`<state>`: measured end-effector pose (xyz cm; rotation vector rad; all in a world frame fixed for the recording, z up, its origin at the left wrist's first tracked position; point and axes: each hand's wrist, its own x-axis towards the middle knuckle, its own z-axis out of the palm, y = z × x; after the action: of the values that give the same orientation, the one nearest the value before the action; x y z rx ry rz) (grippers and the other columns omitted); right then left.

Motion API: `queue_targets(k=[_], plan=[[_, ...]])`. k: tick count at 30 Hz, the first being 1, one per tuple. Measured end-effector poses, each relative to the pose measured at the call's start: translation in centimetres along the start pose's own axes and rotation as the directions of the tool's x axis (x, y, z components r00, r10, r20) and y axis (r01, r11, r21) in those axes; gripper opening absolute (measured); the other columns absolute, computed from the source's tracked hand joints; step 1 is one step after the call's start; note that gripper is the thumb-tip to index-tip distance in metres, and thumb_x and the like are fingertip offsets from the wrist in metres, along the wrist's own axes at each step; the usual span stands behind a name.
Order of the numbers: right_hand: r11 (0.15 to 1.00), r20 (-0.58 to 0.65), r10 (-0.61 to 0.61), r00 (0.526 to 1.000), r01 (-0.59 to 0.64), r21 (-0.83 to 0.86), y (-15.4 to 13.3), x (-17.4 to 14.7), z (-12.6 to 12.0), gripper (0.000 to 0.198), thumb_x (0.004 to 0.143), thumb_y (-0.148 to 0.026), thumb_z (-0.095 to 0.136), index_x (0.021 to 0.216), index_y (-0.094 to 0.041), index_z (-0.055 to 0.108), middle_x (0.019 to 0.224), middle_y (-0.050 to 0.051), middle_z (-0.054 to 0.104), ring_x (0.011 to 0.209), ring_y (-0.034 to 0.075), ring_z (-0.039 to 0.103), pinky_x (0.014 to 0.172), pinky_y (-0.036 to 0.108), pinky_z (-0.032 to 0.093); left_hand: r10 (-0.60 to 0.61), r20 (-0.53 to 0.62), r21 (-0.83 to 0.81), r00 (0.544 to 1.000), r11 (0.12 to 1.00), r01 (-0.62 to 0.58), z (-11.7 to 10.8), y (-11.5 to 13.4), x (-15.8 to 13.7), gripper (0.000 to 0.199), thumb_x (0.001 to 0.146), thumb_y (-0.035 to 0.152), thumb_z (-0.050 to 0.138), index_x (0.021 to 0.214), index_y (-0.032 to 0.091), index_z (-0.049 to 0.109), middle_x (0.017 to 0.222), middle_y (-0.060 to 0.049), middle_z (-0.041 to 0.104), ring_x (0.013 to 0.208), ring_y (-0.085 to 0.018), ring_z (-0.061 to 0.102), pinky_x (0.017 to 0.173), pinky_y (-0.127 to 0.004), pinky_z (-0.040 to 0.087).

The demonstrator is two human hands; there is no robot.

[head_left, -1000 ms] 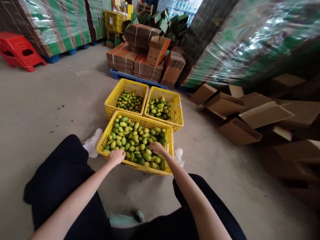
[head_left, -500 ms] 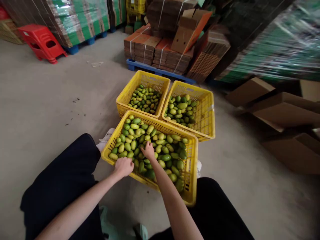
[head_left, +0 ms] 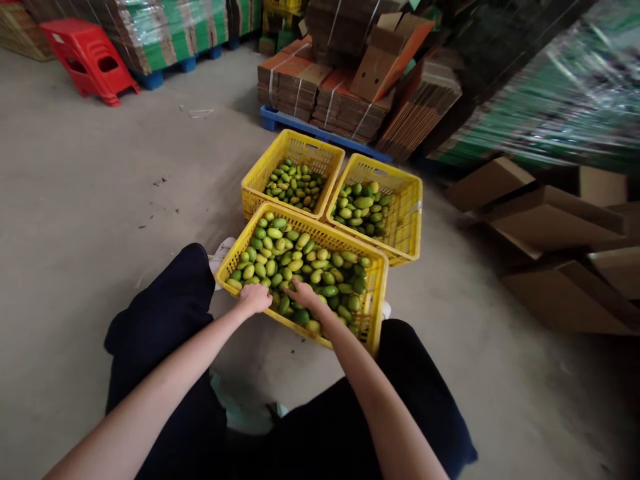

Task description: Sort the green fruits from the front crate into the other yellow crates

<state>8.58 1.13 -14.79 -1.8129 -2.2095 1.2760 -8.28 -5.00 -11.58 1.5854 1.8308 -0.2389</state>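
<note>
In front of my knees sits a yellow plastic crate (head_left: 379, 303), full of oval green and yellow fruits (head_left: 270, 268) that look like small mangoes. My left hand (head_left: 256, 298) is closed over the near rim of this crate, toward its left corner. Inside it, my right hand (head_left: 303, 294) reaches onto the fruits near the middle, thumb and fingers apart. No fruit shows clearly in its grasp. The fruits under the right palm are hidden.
Behind stand two more yellow crates, the left one (head_left: 250, 195) and the right one (head_left: 411, 223), both holding similar fruits. Flattened cartons (head_left: 293, 83) lie on a blue pallet (head_left: 320, 132). Open cardboard boxes (head_left: 555, 217) are at the right, a red stool (head_left: 93, 60) at far left.
The view has shifted, so the crates appear higher and slightly smaller. My right hand has stayed among the fruits and drawn a little nearer the left hand. My left hand keeps its place on the rim.
</note>
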Motion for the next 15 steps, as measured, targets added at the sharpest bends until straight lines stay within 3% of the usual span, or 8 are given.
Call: queue_targets(k=[2,5,7,9,10,13,15], plan=[[0.999,-0.008,-0.042,0.999,0.043,0.03,-0.4,-1.9,-2.6,0.022,0.065,-0.015,0.078,0.069,-0.023,0.058,0.059,-0.003,0.057,0.067,0.017,0.057,0.069,0.024,0.041,0.024,0.009,-0.043,1.0,0.999,-0.024,-0.6,-0.2,1.1,0.023,0.084,0.029,0.056,0.091,0.016,0.073,0.097,-0.011,0.075,0.097,-0.025,0.068,0.083,-0.034,0.049],[0.994,-0.071,-0.082,0.994,0.086,0.06,-0.4,-5.5,-8.3,0.031,0.051,-0.009,0.083,0.058,-0.024,0.056,0.049,-0.007,0.046,0.057,0.014,0.047,0.063,0.023,0.038,0.055,-0.035,-0.09,0.998,0.994,-0.058,-2.5,-0.2,3.6,0.03,0.093,0.025,0.043,0.098,0.016,0.071,0.095,-0.007,0.075,0.087,-0.018,0.068,0.076,-0.027,0.049],[0.989,-0.179,-0.105,0.978,0.121,0.081,-0.2,-8.1,-12.2,0.025,0.056,-0.013,0.082,0.064,-0.024,0.061,0.053,-0.006,0.049,0.058,0.013,0.046,0.064,0.024,0.038,0.067,-0.074,-0.081,0.995,0.994,-0.073,-3.9,0.6,5.5,0.035,0.097,0.024,0.035,0.102,0.015,0.069,0.099,-0.008,0.074,0.089,-0.018,0.067,0.076,-0.027,0.05],[0.967,-0.397,-0.141,0.907,0.212,0.142,-0.2,-10.2,-15.2,0.017,0.065,-0.022,0.079,0.074,-0.023,0.064,0.062,-0.004,0.058,0.063,0.015,0.051,0.067,0.025,0.039,0.09,-0.085,-0.052,0.992,0.994,-0.095,-4.5,2.1,7.0,0.032,0.098,0.026,0.038,0.101,0.014,0.068,0.103,-0.01,0.073,0.095,-0.019,0.067,0.081,-0.028,0.05],[0.962,-0.509,-0.095,0.855,0.21,0.174,-0.4,-10.8,-16.2,0.013,0.071,-0.026,0.075,0.077,-0.023,0.065,0.068,-0.002,0.062,0.068,0.016,0.054,0.07,0.026,0.041,0.103,-0.083,-0.034,0.991,0.994,-0.106,-4.3,3.2,7.6,0.029,0.097,0.027,0.042,0.101,0.014,0.068,0.105,-0.01,0.072,0.099,-0.02,0.066,0.084,-0.029,0.051],[0.968,-0.668,0.167,0.725,0.008,0.25,-1.9,-10.8,-17.0,0.012,0.084,-0.031,0.06,0.087,-0.02,0.063,0.081,0.005,0.068,0.08,0.022,0.062,0.075,0.031,0.046,0.128,-0.065,0.026,0.99,0.992,-0.127,-2.3,6.8,8.7,0.027,0.094,0.033,0.056,0.112,0.014,0.064,0.117,-0.011,0.066,0.107,-0.022,0.062,0.092,-0.04,0.051],[0.974,-0.603,0.226,0.765,-0.171,0.147,-3.4,-10.1,-16.1,0.017,0.084,-0.031,0.061,0.095,-0.018,0.064,0.088,0.01,0.07,0.087,0.026,0.065,0.078,0.034,0.048,0.122,-0.057,0.056,0.991,0.991,-0.119,-0.4,8.8,9.4,0.036,0.092,0.036,0.06,0.122,0.015,0.059,0.123,-0.01,0.061,0.108,-0.023,0.062,0.091,-0.045,0.053]])
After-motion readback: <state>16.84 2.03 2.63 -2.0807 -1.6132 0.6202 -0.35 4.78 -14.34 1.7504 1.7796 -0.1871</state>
